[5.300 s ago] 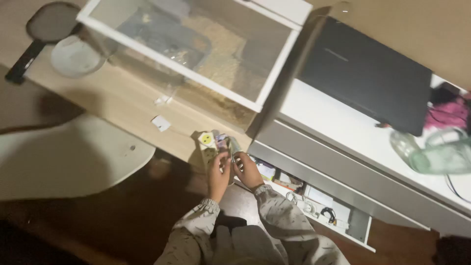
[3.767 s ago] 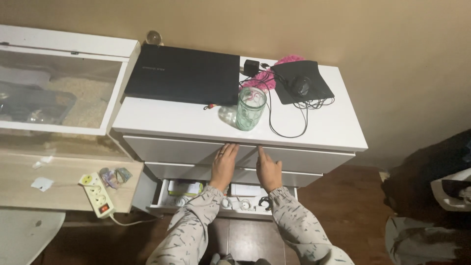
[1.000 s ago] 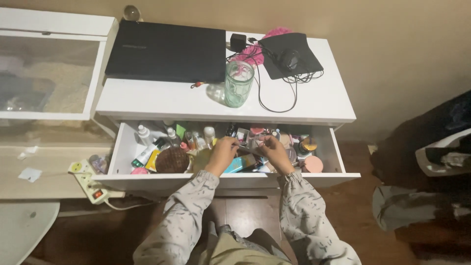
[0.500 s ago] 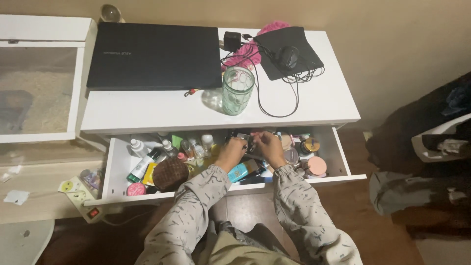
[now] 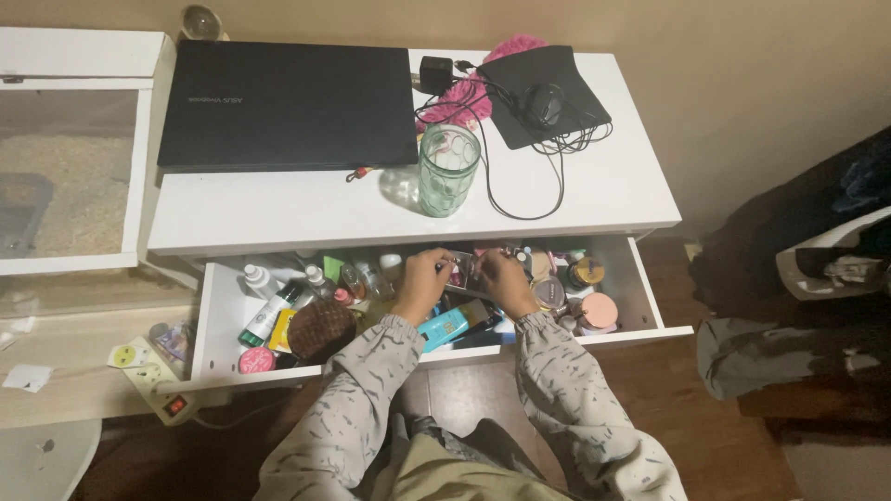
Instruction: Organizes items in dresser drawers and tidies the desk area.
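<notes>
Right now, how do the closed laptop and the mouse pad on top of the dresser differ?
The laptop is far larger than the mouse pad. The laptop lies square to the dresser top; the mouse pad lies skewed, overhanging the back edge. The laptop's lid is bare; the mouse pad carries a mouse and coiled cable. Both are black, flat and rectangular.

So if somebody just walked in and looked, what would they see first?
Probably the open white drawer, stuffed with little bottles, tubes and jars, with the left hand and right hand rummaging together in its middle. Right above, on the white dresser top, stands a green glass in front of a big closed black laptop. A black mouse with a tangled cable sits at the back right.
</notes>
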